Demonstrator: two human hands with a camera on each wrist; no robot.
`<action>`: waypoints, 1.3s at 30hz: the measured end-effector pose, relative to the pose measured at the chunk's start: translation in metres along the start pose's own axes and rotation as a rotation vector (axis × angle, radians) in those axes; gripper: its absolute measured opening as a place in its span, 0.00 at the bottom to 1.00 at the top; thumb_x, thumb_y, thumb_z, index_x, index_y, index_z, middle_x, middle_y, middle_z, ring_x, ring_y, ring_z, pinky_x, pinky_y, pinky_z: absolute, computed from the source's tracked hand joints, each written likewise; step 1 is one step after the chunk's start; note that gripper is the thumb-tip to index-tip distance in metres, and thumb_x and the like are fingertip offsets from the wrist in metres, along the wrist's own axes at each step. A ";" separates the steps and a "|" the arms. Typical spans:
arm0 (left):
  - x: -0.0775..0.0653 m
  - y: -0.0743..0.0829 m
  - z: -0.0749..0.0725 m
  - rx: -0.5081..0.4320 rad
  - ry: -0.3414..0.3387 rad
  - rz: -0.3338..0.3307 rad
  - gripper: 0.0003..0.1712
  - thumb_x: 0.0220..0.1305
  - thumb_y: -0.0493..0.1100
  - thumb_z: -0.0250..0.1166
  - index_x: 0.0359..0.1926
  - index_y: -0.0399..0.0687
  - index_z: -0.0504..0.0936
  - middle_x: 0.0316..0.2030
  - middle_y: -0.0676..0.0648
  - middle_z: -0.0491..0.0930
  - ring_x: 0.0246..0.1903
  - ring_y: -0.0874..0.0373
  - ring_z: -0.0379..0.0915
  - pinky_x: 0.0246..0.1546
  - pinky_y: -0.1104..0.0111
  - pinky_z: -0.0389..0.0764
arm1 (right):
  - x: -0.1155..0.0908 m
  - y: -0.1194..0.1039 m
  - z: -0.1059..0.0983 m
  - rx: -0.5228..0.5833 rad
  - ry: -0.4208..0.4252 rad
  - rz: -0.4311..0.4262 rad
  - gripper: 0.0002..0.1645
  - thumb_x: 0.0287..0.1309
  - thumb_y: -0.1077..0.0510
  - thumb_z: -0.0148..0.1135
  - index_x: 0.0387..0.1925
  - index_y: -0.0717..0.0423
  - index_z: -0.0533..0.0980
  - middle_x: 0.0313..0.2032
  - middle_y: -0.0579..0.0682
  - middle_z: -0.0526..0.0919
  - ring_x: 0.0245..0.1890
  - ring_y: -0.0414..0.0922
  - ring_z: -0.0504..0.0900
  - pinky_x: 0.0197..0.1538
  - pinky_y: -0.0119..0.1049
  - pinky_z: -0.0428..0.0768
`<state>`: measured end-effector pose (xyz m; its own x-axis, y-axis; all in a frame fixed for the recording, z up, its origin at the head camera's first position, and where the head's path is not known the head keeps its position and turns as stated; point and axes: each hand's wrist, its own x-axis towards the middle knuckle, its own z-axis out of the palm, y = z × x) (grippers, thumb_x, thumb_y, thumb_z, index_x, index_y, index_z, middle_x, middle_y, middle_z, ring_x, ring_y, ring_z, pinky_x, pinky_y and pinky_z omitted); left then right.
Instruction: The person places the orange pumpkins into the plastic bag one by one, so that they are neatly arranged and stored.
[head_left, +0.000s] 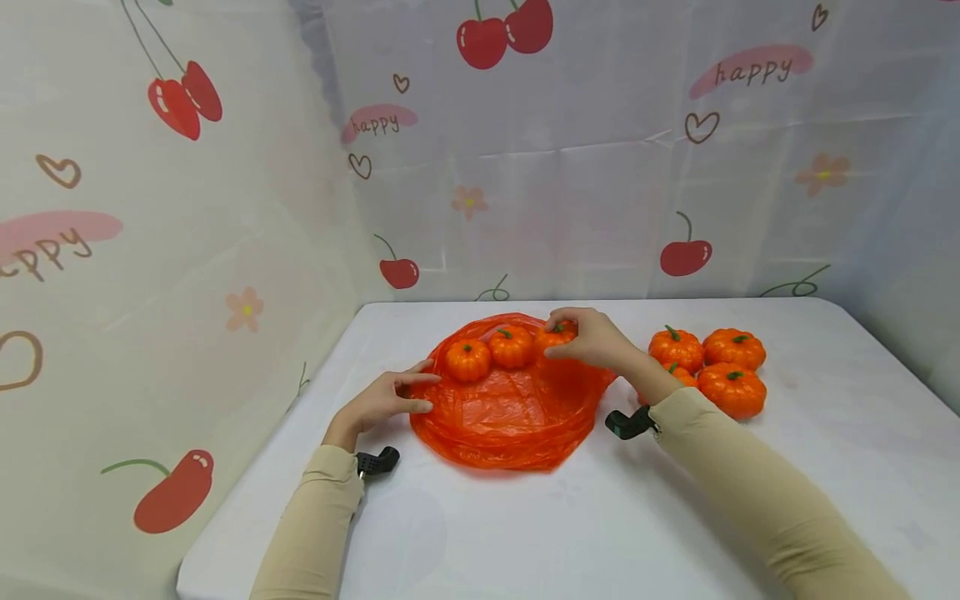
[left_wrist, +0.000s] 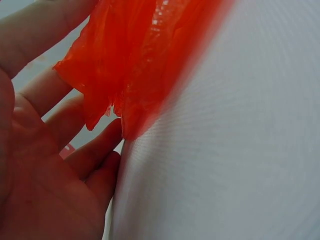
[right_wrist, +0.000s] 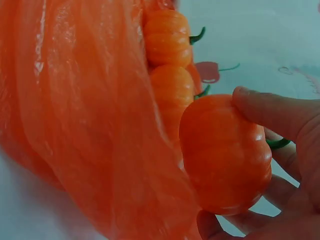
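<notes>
A red-orange plastic bag (head_left: 502,417) lies spread open on the table, with two small orange pumpkins (head_left: 468,360) side by side at its back. My right hand (head_left: 592,337) grips a third small pumpkin (right_wrist: 225,155) between thumb and fingers, over the bag's back right part; its green stem points toward the palm in the right wrist view. At the bag's left edge, my left hand (head_left: 381,403) has its fingers extended, touching the crumpled plastic (left_wrist: 120,60) without visibly pinching it. Some of the left fingertips are hidden behind the plastic.
Several more pumpkins (head_left: 733,390) sit clustered on the right of the white table (head_left: 480,533), partly behind the right forearm. A cherry-printed curtain (head_left: 570,200) hangs behind the table and along its left side. A small black device is strapped at each wrist.
</notes>
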<state>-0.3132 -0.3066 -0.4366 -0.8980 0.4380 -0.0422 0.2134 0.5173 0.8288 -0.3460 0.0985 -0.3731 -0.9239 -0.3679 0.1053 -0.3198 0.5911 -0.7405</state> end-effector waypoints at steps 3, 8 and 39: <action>0.000 0.002 0.001 0.001 0.000 -0.004 0.32 0.62 0.48 0.75 0.67 0.54 0.80 0.80 0.50 0.58 0.82 0.44 0.44 0.79 0.45 0.55 | 0.006 -0.001 0.007 -0.057 0.007 -0.006 0.19 0.56 0.54 0.78 0.48 0.50 0.81 0.67 0.58 0.76 0.66 0.60 0.73 0.69 0.59 0.74; 0.000 0.003 0.001 -0.010 -0.003 0.001 0.32 0.62 0.48 0.75 0.67 0.52 0.80 0.80 0.50 0.58 0.82 0.45 0.44 0.79 0.46 0.54 | 0.012 0.000 0.015 -0.096 0.014 0.009 0.20 0.55 0.55 0.78 0.48 0.51 0.80 0.60 0.57 0.81 0.58 0.57 0.76 0.66 0.56 0.78; 0.000 0.001 0.000 -0.009 0.003 -0.003 0.31 0.62 0.48 0.75 0.66 0.55 0.81 0.80 0.50 0.58 0.82 0.44 0.45 0.80 0.44 0.52 | 0.021 0.018 0.030 -0.082 -0.042 0.025 0.23 0.56 0.55 0.78 0.50 0.50 0.77 0.58 0.55 0.78 0.55 0.56 0.74 0.65 0.55 0.76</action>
<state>-0.3127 -0.3062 -0.4362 -0.8998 0.4341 -0.0424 0.2077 0.5120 0.8335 -0.3648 0.0795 -0.4043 -0.9226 -0.3814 0.0581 -0.3146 0.6566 -0.6855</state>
